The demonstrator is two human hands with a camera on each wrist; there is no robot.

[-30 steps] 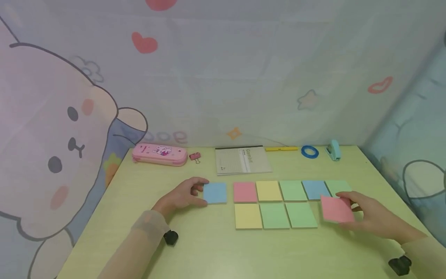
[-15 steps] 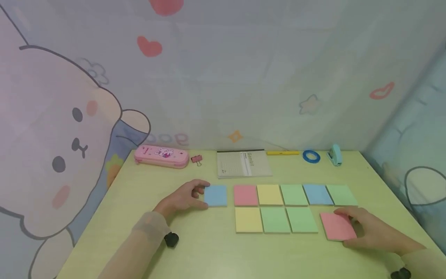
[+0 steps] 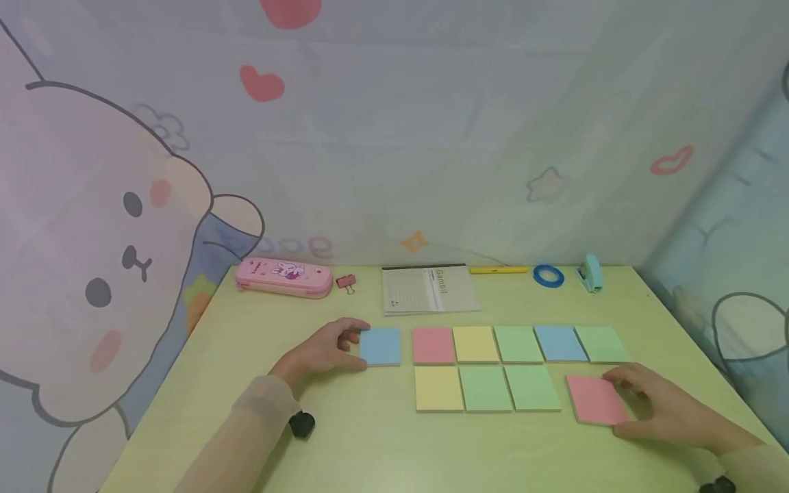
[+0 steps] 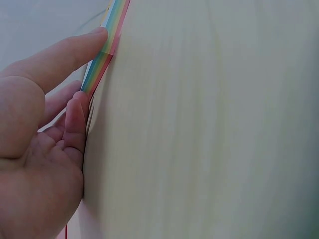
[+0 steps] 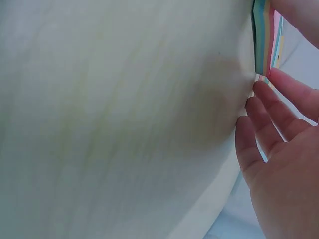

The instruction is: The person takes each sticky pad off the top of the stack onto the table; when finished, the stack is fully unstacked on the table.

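My left hand (image 3: 323,346) grips a blue sticky note pad (image 3: 379,346) by its left corners, index finger at the far one and thumb at the near one. The left wrist view has my thumb against the pad's striped edge (image 4: 99,67). At the right, my right hand (image 3: 659,405) spans the right end of a pink sticky note pad (image 3: 594,400) with thumb and index finger. That pad lies flat at the end of the near row. In the right wrist view, a fingertip meets the corner of its striped edge (image 5: 263,45).
Between my hands lie two rows of pads, among them a pink pad (image 3: 433,345), a yellow pad (image 3: 437,389) and a green pad (image 3: 533,388). Along the back sit a pencil case (image 3: 283,277), binder clip (image 3: 346,282), notepad (image 3: 430,290), yellow pen (image 3: 498,270), blue tape roll (image 3: 548,276) and stapler (image 3: 590,274).
My right hand has brought the pink pad down onto the table, nearer to me, beside the near row's green pad. Its fingers then slid slightly rightward along the pad. My left hand keeps its place.
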